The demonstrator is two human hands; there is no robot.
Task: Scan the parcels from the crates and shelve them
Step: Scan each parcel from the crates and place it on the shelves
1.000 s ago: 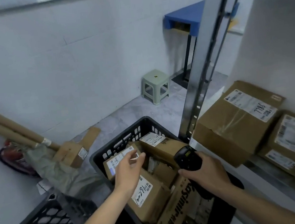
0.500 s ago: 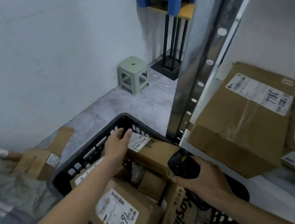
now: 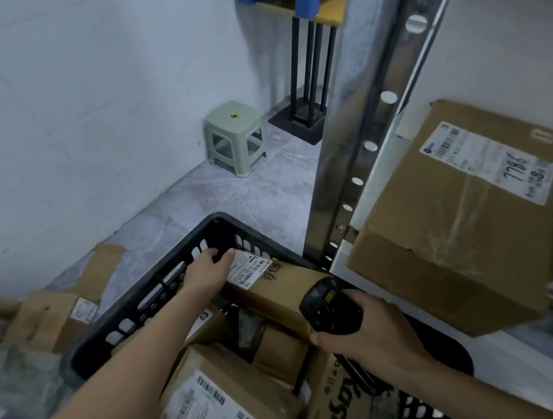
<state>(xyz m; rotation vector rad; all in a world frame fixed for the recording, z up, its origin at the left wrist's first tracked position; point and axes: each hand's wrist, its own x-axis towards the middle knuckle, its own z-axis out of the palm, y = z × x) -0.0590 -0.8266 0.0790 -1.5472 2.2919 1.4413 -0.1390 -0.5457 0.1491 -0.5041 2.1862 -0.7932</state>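
Head view of parcel sorting beside a shelf. The left hand [image 3: 206, 272] reaches to the far corner of the black crate [image 3: 160, 291], its fingers lying on the far end of a long parcel [image 3: 277, 288] next to that parcel's white label [image 3: 249, 271]; whether the fingers have closed on the box cannot be told. The right hand [image 3: 369, 340] is wrapped round the grip of a black scanner [image 3: 329, 308], held above the crate's right side with its head turned toward the long parcel. Several more parcels fill the crate, among them a box marked by hand [image 3: 215, 409] at the near edge. On the shelf [image 3: 511, 348], right of the steel upright [image 3: 361, 151], stands a large box numbered 7786 [image 3: 456, 223] near the front edge, with further labelled boxes behind it. Judged from this layout, some parcels are already shelved while the crate remains well stocked; the long parcel appears next for scanning, and most of the work is still ahead.
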